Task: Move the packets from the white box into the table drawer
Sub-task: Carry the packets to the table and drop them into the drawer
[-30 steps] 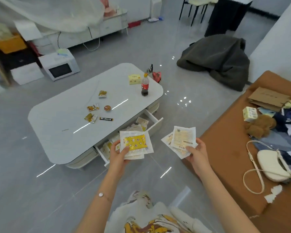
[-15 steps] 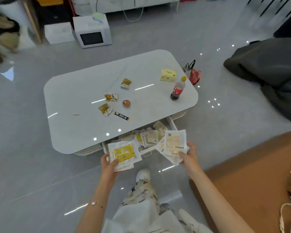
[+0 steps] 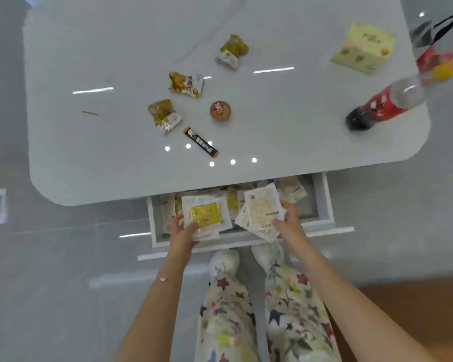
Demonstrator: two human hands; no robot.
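Observation:
My left hand (image 3: 185, 232) grips a small stack of white packets, the top one with a yellow panel (image 3: 207, 212). In my right hand (image 3: 288, 223) is a fan of white packets with pale yellow print (image 3: 263, 211). Both stacks hover just above the open drawer (image 3: 322, 205) of the white table (image 3: 115, 158). Several more packets lie inside the drawer, partly hidden by what I hold. The white box is out of view.
Small snack wrappers (image 3: 185, 83), a round brown snack (image 3: 220, 111), a black stick sachet (image 3: 201, 141), a yellow box (image 3: 362, 48) and a cola bottle (image 3: 379, 105) sit on the tabletop. My feet stand right before the drawer front. An orange surface (image 3: 416, 309) lies at lower right.
I have stepped up to the table and now look straight down. Both hands carried their packets forward, from in front of the drawer to over its inside.

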